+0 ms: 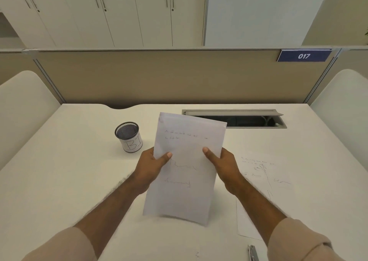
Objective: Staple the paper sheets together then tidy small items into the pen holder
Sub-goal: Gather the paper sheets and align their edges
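Both hands hold a stack of white paper sheets (185,167) upright above the desk, with faint handwriting on the front. My left hand (153,165) grips the left edge, thumb on the front. My right hand (223,165) grips the right edge the same way. A black mesh pen holder (129,136) with a white label stands on the desk to the left of the sheets. Another handwritten sheet (264,181) lies flat on the desk at the right. A grey metal item (252,252) shows at the bottom edge; only part of it is in view.
The white desk (69,171) runs to a beige partition (159,75) at the back. An open cable tray (239,119) is cut into the desk behind the sheets. White side panels stand at both ends.
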A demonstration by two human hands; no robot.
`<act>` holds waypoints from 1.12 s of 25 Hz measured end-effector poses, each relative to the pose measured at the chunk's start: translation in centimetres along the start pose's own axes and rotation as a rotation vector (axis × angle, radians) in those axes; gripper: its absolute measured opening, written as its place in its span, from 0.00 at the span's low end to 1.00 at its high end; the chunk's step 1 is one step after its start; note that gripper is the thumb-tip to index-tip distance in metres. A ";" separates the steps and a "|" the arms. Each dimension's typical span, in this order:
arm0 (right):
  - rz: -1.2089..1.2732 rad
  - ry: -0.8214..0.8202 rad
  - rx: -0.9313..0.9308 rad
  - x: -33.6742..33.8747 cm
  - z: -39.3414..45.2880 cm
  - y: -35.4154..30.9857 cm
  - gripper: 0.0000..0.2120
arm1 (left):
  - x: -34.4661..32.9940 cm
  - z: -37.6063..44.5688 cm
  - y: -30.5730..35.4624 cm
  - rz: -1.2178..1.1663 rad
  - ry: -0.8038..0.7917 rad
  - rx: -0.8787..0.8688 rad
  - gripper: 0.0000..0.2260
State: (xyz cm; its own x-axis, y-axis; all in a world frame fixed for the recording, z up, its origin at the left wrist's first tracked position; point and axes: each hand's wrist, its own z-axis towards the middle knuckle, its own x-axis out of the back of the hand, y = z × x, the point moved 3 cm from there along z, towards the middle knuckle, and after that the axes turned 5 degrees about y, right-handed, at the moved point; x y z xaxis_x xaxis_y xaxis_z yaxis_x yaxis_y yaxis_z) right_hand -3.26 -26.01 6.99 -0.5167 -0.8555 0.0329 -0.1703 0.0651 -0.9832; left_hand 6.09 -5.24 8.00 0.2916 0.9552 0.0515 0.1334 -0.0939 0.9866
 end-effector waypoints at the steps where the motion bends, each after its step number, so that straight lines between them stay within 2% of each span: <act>1: -0.088 0.061 0.016 0.7 0.1 0.5 0.22 | 0.1 0.1 -0.2 -0.038 0.039 0.002 0.05; 2: -0.223 0.157 0.024 1.8 0.5 1.4 0.25 | 0.3 0.2 -0.3 -0.079 0.078 0.010 0.05; 4: -0.673 0.342 -0.020 4.6 1.0 4.0 0.34 | 0.7 0.4 -0.7 -0.153 0.141 0.041 0.05; 5: -0.897 0.374 -0.082 6.0 1.0 5.4 0.39 | 0.9 0.6 -0.8 -0.179 0.165 0.057 0.05; 7: -1.087 0.356 -0.224 7.7 0.4 8.1 0.47 | 1.1 0.9 -1.1 -0.205 0.199 0.078 0.05; 9: -1.099 0.323 -0.255 8.3 -0.1 9.7 0.49 | 1.0 0.9 -1.4 -0.216 0.211 0.100 0.05; 14: -1.067 0.211 -0.128 6.8 0.5 9.2 0.34 | 0.5 0.8 -2.1 -0.198 0.205 0.114 0.05; 23: -1.127 0.224 -0.100 5.5 0.8 7.9 0.17 | 0.1 0.6 -3.0 -0.171 0.209 0.154 0.06; 28: -1.112 0.318 -0.053 4.9 0.6 7.5 0.17 | 0.2 0.6 -3.3 -0.168 0.201 0.163 0.06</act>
State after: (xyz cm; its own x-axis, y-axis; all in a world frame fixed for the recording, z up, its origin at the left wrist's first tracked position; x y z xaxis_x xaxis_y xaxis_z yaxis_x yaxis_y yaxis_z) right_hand -6.60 -29.98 -0.35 -0.2457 -0.2865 0.9261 -0.6945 -0.6144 -0.3743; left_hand 6.25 -4.92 4.65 0.0619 0.9960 -0.0647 0.3190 0.0417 0.9468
